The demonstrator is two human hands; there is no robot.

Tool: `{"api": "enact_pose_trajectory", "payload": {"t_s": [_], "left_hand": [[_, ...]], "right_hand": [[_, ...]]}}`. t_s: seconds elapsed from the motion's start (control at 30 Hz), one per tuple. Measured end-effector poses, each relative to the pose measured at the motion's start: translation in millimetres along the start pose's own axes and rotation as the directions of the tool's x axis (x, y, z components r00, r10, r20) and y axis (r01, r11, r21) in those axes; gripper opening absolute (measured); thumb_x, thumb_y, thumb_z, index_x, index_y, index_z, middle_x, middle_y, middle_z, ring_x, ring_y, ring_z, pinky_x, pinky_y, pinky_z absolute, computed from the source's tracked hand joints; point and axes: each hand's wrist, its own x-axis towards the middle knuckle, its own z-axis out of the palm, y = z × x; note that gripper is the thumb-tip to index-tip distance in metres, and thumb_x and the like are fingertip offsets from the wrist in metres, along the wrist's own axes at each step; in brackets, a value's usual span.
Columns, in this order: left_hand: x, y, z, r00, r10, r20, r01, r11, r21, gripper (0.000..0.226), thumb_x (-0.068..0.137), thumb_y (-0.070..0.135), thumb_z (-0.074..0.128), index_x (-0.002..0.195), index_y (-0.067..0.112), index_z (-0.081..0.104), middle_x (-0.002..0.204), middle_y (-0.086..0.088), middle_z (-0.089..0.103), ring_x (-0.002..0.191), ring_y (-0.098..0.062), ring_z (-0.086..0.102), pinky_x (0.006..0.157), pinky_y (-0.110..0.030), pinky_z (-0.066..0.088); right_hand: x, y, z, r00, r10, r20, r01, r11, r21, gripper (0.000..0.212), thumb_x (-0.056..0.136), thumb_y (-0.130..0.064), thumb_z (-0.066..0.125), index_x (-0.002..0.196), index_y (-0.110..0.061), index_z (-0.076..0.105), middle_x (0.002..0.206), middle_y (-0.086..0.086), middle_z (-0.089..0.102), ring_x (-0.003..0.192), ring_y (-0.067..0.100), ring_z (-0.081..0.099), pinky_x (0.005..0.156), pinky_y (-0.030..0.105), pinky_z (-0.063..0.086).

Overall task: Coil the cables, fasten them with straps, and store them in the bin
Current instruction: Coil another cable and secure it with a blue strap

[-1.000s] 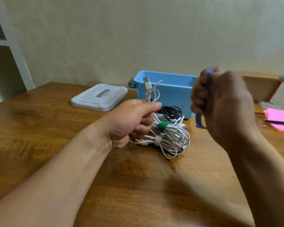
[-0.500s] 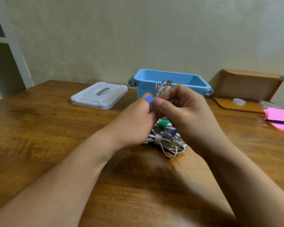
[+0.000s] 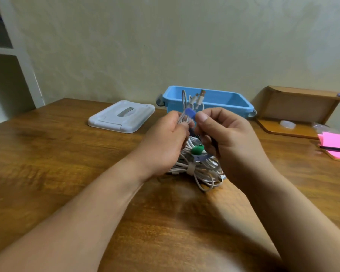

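My left hand [image 3: 163, 144] grips a coiled white cable [image 3: 192, 104] held above the table, its plug ends sticking up in front of the blue bin [image 3: 232, 107]. My right hand [image 3: 228, 138] pinches a blue strap [image 3: 190, 115] against the top of that coil. Below the hands a pile of white cables [image 3: 204, 173] lies on the wooden table [image 3: 67, 163], one bundle bound by a green strap [image 3: 197, 149] and another by a beige strap [image 3: 190, 167]. The blue bin stands open just behind.
The bin's white lid [image 3: 122, 118] lies to the left of it. A wooden shelf unit [image 3: 294, 107] stands at the back right, with pink paper [image 3: 336, 142] and a pen [image 3: 335, 149] in front. A white shelf [image 3: 12, 55] is at far left.
My right hand came in from the right with the blue strap and now holds it against the coil in my left hand. The coil's plug ends have shifted slightly.
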Motion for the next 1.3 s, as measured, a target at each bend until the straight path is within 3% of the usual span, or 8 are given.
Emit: {"api": "enact_pose_trajectory", "payload": {"t_s": [0.13, 0.3, 0.4, 0.5, 0.7, 0.87, 0.97, 1.3], "left_hand": [[-2.9, 2.4, 5.6, 0.998, 0.011, 0.066, -0.015, 0.998, 0.066, 0.032, 0.103, 0.030, 0.045, 0.128, 0.026, 0.065, 0.110, 0.006, 0.075, 0.106, -0.017, 0.070, 0.095, -0.052, 0.056], [-6.6, 7.1, 7.6, 0.999, -0.010, 0.038, 0.016, 0.987, -0.158, 0.028, 0.101, 0.034, 0.043, 0.094, 0.021, 0.067, 0.076, 0.015, 0.063, 0.072, -0.003, 0.055, 0.070, -0.028, 0.043], [-8.0, 12.5, 13.4, 1.000, 0.023, -0.016, -0.027, 0.943, -0.332, 0.041, 0.114, 0.028, 0.035, 0.111, 0.017, 0.075, 0.096, 0.001, 0.079, 0.088, -0.001, 0.069, 0.071, -0.018, 0.050], [-7.8, 15.4, 12.7, 0.998, 0.038, -0.058, -0.059, 0.903, -0.425, 0.037, 0.114, 0.012, 0.033, 0.108, 0.007, 0.069, 0.066, 0.010, 0.070, 0.062, 0.004, 0.064, 0.057, -0.008, 0.045], [-2.8, 12.0, 6.3, 0.995, -0.014, -0.097, -0.040, 0.848, -0.528, 0.039, 0.113, 0.017, 0.040, 0.125, -0.015, 0.058, 0.066, 0.004, 0.046, 0.058, -0.006, 0.037, 0.050, -0.018, 0.029], [-1.9, 12.2, 1.8, 0.997, 0.021, -0.077, -0.063, 0.800, -0.597, 0.030, 0.112, 0.019, 0.043, 0.124, 0.008, 0.068, 0.064, 0.005, 0.042, 0.057, -0.009, 0.031, 0.049, -0.021, 0.023], [-0.8, 10.4, -2.9, 0.998, 0.030, -0.051, -0.055, 0.784, -0.618, 0.023, 0.111, 0.018, 0.045, 0.127, 0.012, 0.059, 0.064, 0.003, 0.044, 0.055, -0.010, 0.031, 0.050, -0.027, 0.017], [-1.9, 15.5, -15.6, 0.971, 0.094, 0.222, 0.089, 0.713, -0.695, 0.041, 0.111, 0.020, 0.042, 0.149, 0.005, 0.046, 0.064, 0.004, 0.038, 0.049, -0.007, 0.033, 0.043, -0.017, 0.024]], "right_hand": [[0.8, 11.4, 7.4, 0.994, -0.047, -0.095, 0.039, 0.995, -0.089, 0.016, 0.101, -0.017, 0.070, 0.099, -0.001, 0.071, 0.073, -0.002, 0.068, 0.062, 0.001, 0.059, 0.057, 0.016, 0.045], [0.4, 12.2, 10.3, 0.977, -0.148, -0.152, 0.121, 0.978, -0.172, 0.014, 0.100, -0.019, 0.073, 0.098, -0.005, 0.072, 0.081, 0.004, 0.077, 0.073, 0.014, 0.073, 0.068, 0.031, 0.060], [-2.3, 12.1, 15.5, 0.954, -0.250, -0.167, 0.212, 0.952, -0.220, 0.009, 0.100, -0.017, 0.074, 0.097, -0.008, 0.072, 0.089, 0.009, 0.078, 0.086, 0.028, 0.076, 0.082, 0.047, 0.064], [-3.9, 13.0, 18.3, 0.932, -0.337, -0.132, 0.300, 0.924, -0.235, 0.003, 0.100, -0.012, 0.073, 0.099, -0.010, 0.072, 0.091, 0.008, 0.078, 0.089, 0.032, 0.075, 0.086, 0.056, 0.061], [-5.4, 14.1, 21.5, 0.912, -0.382, -0.147, 0.343, 0.910, -0.234, 0.004, 0.099, -0.006, 0.073, 0.101, -0.005, 0.070, 0.091, 0.003, 0.079, 0.088, 0.018, 0.077, 0.085, 0.039, 0.063], [-1.9, 11.6, 14.7, 0.971, -0.202, -0.131, 0.183, 0.972, -0.145, 0.020, 0.096, -0.025, 0.078, 0.098, -0.006, 0.072, 0.080, -0.002, 0.076, 0.070, 0.008, 0.069, 0.067, 0.026, 0.054], [-1.9, 8.6, 10.5, 0.995, -0.100, 0.002, 0.099, 0.993, 0.061, 0.018, 0.100, -0.015, 0.068, 0.104, 0.002, 0.071, 0.071, -0.007, 0.072, 0.061, -0.003, 0.063, 0.060, 0.011, 0.048], [-3.8, 0.7, 10.7, 0.970, -0.103, 0.221, 0.039, 0.960, 0.276, 0.016, 0.099, -0.010, 0.056, 0.107, -0.002, 0.068, 0.079, 0.005, 0.076, 0.060, 0.005, 0.067, 0.053, 0.012, 0.045]]}}
